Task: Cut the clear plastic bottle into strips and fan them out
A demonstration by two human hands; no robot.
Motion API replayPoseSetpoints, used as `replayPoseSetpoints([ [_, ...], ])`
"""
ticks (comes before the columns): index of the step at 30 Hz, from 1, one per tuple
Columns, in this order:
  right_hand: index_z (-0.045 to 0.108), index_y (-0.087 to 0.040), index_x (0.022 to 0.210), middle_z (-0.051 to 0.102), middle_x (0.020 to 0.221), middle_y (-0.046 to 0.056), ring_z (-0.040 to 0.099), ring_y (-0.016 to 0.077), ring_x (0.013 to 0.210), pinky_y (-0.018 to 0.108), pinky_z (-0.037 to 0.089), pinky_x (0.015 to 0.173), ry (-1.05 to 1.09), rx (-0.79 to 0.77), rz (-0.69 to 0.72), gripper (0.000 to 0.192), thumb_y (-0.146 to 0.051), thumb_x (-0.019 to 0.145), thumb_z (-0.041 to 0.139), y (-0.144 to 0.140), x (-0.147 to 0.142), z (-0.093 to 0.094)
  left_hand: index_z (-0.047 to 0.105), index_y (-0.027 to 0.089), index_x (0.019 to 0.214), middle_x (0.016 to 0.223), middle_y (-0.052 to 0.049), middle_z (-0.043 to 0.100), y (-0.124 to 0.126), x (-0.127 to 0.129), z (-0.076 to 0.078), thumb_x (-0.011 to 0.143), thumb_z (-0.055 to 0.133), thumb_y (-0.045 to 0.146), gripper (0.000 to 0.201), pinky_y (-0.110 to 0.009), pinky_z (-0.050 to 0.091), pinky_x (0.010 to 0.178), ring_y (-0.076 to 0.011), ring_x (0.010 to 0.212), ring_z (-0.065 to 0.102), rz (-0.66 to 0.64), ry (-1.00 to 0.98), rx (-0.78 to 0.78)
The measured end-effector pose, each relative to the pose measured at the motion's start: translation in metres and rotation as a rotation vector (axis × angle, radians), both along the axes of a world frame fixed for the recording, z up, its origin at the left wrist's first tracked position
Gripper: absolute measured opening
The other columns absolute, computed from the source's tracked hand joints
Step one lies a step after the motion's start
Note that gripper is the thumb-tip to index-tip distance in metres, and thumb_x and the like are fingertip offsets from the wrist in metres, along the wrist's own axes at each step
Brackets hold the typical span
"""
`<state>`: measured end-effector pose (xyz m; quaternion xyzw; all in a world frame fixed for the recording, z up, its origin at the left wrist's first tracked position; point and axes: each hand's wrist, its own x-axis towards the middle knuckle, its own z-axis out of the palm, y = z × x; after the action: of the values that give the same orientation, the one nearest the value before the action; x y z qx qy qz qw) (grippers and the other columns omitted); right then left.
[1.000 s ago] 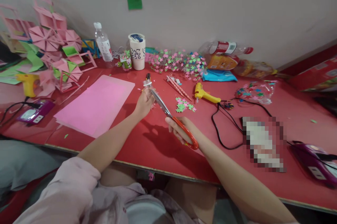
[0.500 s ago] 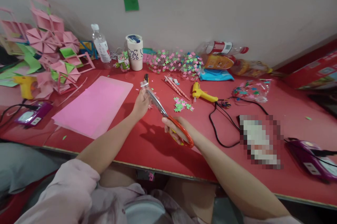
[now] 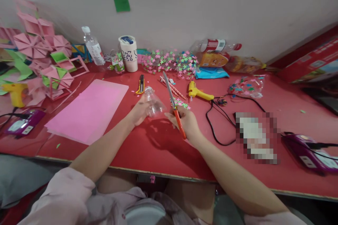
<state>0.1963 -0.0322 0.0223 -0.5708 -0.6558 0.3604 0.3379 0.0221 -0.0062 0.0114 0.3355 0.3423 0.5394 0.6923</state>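
Observation:
My left hand [image 3: 139,111] is closed round the side of a clear plastic bottle top [image 3: 155,106], its neck tilted up and away from me. In my right hand [image 3: 188,122] is a pair of scissors [image 3: 173,100] with orange handles, the blades pointing up and away and apart from the plastic. Just behind the scissors lies a small heap of green and pink paper stars [image 3: 182,103], partly hidden by my right hand. A yellow utility knife [image 3: 141,85] rests beyond the bottle top.
Pink paper sheets [image 3: 88,110] lie to the left. A yellow glue gun [image 3: 199,93] with a black cord sits to the right. Star-covered bottles [image 3: 169,63], a white tumbler [image 3: 129,54] and a water bottle [image 3: 93,47] line the wall. Pink paper models [image 3: 44,49] stand far left.
The scissors have come away from the plastic and turned more upright. The bottle top has tipped so its side shows, and the utility knife is now uncovered. The view has shifted slightly right.

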Motion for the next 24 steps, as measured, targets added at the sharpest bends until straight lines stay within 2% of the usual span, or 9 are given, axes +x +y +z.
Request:
replayPoseSetpoints([
  [3,0.036,-0.023,0.061,0.037,0.048,-0.007,0.037,0.0096,0.049,0.023,0.027,0.049,-0.017,0.069,-0.006,0.029,-0.041,0.070,0.057,0.003,0.002,0.000,0.056,0.018,0.099,0.088,-0.006,0.073,-0.008,0.002,0.000,0.073,0.068,0.022,0.029,-0.042,0.052,0.087,-0.0225,0.085,0.071,-0.124,0.000,-0.016],
  [6,0.032,-0.023,0.058,0.031,0.048,-0.007,0.031,0.0088,0.050,0.023,0.024,0.049,-0.102,0.161,-0.034,0.024,-0.032,0.066,0.053,0.004,0.001,0.002,0.058,0.019,0.110,0.099,-0.007,0.073,-0.007,-0.006,-0.002,0.066,0.065,0.013,0.045,-0.047,0.048,0.097,-0.0261,0.099,0.069,-0.285,-0.078,-0.008],
  [12,0.027,-0.024,0.057,0.028,0.048,-0.007,0.024,0.0088,0.051,0.024,0.020,0.049,-0.213,0.219,-0.046,0.025,-0.032,0.065,0.049,0.004,0.000,0.000,0.061,0.019,0.111,0.110,-0.009,0.071,-0.002,-0.020,-0.003,0.059,0.063,0.017,0.053,-0.051,0.044,0.101,-0.0317,0.111,0.064,-0.500,-0.260,0.042],
  [14,0.026,-0.024,0.057,0.027,0.049,-0.007,0.023,0.0090,0.051,0.024,0.020,0.049,-0.223,0.235,-0.054,0.026,-0.032,0.065,0.049,0.004,0.000,-0.001,0.061,0.018,0.111,0.112,-0.011,0.070,-0.001,-0.020,-0.004,0.060,0.066,0.022,0.051,-0.050,0.046,0.099,-0.0328,0.111,0.064,-0.509,-0.276,0.037],
  [18,0.025,-0.024,0.058,0.028,0.049,-0.007,0.023,0.0093,0.050,0.024,0.020,0.049,-0.242,0.248,-0.058,0.025,-0.031,0.064,0.048,0.006,0.000,-0.002,0.062,0.016,0.105,0.102,-0.010,0.073,0.000,-0.015,-0.008,0.070,0.067,0.032,0.039,-0.045,0.050,0.091,-0.0289,0.100,0.068,-0.422,-0.198,-0.028],
  [24,0.026,-0.024,0.058,0.029,0.049,-0.007,0.025,0.0093,0.049,0.024,0.021,0.049,-0.254,0.266,-0.019,0.026,-0.032,0.065,0.050,0.005,0.000,-0.003,0.057,0.016,0.107,0.098,-0.010,0.072,0.001,-0.012,-0.007,0.076,0.066,0.028,0.034,-0.040,0.053,0.083,-0.0249,0.090,0.070,-0.425,-0.117,-0.014],
])
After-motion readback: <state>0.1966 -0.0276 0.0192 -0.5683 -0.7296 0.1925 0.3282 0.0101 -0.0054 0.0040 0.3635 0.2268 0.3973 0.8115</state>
